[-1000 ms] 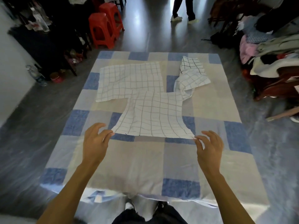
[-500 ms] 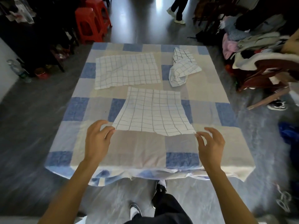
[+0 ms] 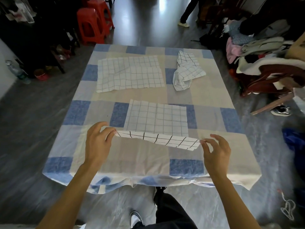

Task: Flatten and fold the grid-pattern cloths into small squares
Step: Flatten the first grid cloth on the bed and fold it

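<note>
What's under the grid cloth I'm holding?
Only the checked table cover shows beneath the lifted near edge of the grid cloth, pinched by left hand and right hand. Whatever lies under its flat part is covered.

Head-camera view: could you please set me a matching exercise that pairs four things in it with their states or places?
Things:
1. near cloth
2. far-left cloth
3. far-right cloth
4. red stools

States or places:
A. crumpled in a heap
B. on the floor beyond the table
C. near edge lifted, pinched by left hand and right hand
D. spread out

Pairs: 1-C; 2-D; 3-A; 4-B
</note>
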{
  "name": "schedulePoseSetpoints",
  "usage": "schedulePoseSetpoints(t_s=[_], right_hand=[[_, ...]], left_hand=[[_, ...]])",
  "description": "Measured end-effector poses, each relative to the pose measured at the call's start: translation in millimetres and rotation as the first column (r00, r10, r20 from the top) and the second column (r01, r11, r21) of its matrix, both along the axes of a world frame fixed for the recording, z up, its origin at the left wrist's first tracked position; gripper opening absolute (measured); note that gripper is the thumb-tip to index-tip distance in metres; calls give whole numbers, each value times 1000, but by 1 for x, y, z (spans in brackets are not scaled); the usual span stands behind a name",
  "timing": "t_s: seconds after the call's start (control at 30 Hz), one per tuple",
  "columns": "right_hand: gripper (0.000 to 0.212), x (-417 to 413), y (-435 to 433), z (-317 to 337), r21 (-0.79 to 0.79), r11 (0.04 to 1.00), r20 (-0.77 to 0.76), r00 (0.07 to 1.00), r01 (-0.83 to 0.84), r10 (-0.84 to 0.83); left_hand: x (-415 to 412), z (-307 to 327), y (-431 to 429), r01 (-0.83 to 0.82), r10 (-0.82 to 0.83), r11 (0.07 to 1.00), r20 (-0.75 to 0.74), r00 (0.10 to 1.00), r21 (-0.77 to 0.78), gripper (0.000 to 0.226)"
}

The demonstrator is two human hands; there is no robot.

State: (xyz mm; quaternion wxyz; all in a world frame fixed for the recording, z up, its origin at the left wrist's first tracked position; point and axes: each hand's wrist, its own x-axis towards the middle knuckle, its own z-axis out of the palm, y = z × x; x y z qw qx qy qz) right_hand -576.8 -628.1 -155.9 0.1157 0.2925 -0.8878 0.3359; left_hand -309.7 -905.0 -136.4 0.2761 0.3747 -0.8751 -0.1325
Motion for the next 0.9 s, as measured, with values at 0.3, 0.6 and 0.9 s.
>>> schedulePoseSetpoints(t_s=[0.3, 0.6, 0.9], right_hand=[[15, -95, -65, -33, 85, 996, 228, 973, 13, -32], [14, -160, -130, -55, 194, 979, 309, 951, -70, 7], [14, -182, -167, -79, 296, 955, 333, 940, -27, -77]], left_hand=[[-98, -9, -56, -73, 69, 996, 79, 995, 45, 16], [-165, -32, -118, -104, 94, 994, 261, 961, 25, 15], [-207, -72, -144, -99, 63, 988, 277, 959, 118, 18]])
